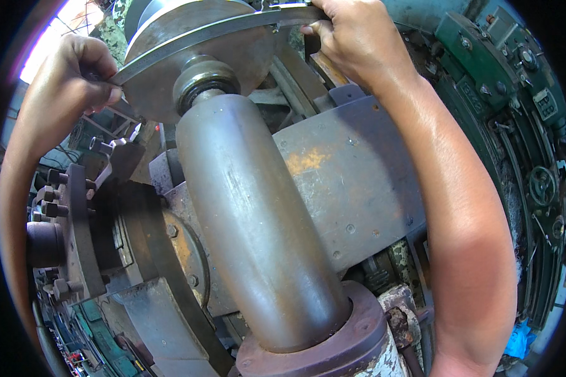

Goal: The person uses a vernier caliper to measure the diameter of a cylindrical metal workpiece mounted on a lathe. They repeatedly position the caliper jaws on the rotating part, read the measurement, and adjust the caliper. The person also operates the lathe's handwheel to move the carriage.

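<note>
A long, flat steel bar (198, 39), perhaps the beam of a large caliper, crosses the front of a round metal disc (154, 94) at the top of the view. My left hand (69, 94) pinches the bar's left end between thumb and curled fingers. Its right end, which has a stepped piece on it, is in my right hand (358, 41), thumb below and fingers partly cut off by the upper edge. Below the disc, a ringed centre (205, 81) meets its middle. A thick, smooth steel cylinder (251, 213) runs from that centre toward me.
The cylinder comes out of a round flanged housing (371, 314) nearest me. A bolted tool post (78, 232) stands at left, under my left arm. A flat metal plate (358, 182) lies right of the cylinder. Green machines (478, 56) stand at far right.
</note>
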The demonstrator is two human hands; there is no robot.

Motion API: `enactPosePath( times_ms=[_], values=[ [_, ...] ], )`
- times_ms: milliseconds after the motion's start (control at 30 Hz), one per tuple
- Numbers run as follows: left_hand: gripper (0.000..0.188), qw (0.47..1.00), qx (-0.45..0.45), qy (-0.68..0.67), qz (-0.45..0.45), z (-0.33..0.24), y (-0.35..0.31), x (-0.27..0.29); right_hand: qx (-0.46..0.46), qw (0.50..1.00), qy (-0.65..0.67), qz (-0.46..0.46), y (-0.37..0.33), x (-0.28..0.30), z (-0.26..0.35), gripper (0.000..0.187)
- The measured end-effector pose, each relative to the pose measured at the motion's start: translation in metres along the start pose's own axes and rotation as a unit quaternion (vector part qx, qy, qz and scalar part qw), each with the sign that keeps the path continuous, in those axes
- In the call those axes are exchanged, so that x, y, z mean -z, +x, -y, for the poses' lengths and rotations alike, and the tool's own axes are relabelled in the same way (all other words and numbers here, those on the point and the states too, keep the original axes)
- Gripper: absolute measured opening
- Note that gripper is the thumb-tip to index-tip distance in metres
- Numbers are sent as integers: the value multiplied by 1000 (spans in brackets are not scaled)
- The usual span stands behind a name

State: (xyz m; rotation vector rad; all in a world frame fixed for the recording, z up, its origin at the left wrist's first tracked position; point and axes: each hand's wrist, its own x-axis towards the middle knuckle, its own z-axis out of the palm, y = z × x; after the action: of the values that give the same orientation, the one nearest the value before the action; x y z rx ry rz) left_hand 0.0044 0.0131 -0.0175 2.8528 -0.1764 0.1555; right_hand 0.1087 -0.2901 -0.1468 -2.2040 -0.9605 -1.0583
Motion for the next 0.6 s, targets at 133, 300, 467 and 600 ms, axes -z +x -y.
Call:
enactPosePath(
  times_ms=[133,300,467,600],
  values=[
    [18,999,13,36,17,-3,3,0,-7,1000,9,-3,-2,-1,-1,7],
    [16,1000,-3,-5,-15,-6,0,-2,11,1000,14,-13,-6,-3,-1,7],
    [16,1000,-6,29,-2,-3,0,-2,-2,1000,-1,-6,-6,-2,0,8],
    [14,999,-5,44,-23,-2,0,-3,-11,1000,1,-2,-6,-2,1,8]
  ],
)
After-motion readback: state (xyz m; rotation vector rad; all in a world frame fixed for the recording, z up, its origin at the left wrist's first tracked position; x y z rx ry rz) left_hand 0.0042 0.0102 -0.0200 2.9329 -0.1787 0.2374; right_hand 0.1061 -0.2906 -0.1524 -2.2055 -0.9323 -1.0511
